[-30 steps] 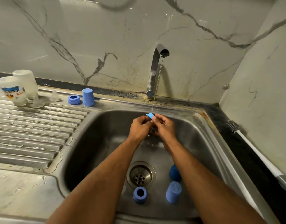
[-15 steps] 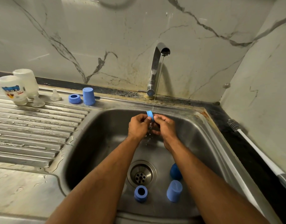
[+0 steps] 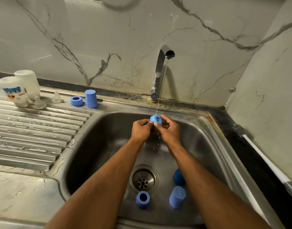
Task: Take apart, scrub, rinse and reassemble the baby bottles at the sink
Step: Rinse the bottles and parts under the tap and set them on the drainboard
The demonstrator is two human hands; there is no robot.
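Blue plastic screw ring point(image 3: 156, 119) now turned hole-up under the thin tap stream, edge-on half a second back, so rinsing the inside probably. Pinched between left hand point(image 3: 140, 129) and right hand point(image 3: 168, 131), at 12 o'clock of the steel sink basin point(image 3: 99, 146). Down in the basin: another blue ring point(image 3: 142, 199) at 6, blue cap point(image 3: 177, 197) and a darker blue piece point(image 3: 178, 177) around 5. Two frosted bottles point(image 3: 19, 89) draining at 10.

blue ring point(image 3: 156, 119) turned in the fingers, hole now facing camera
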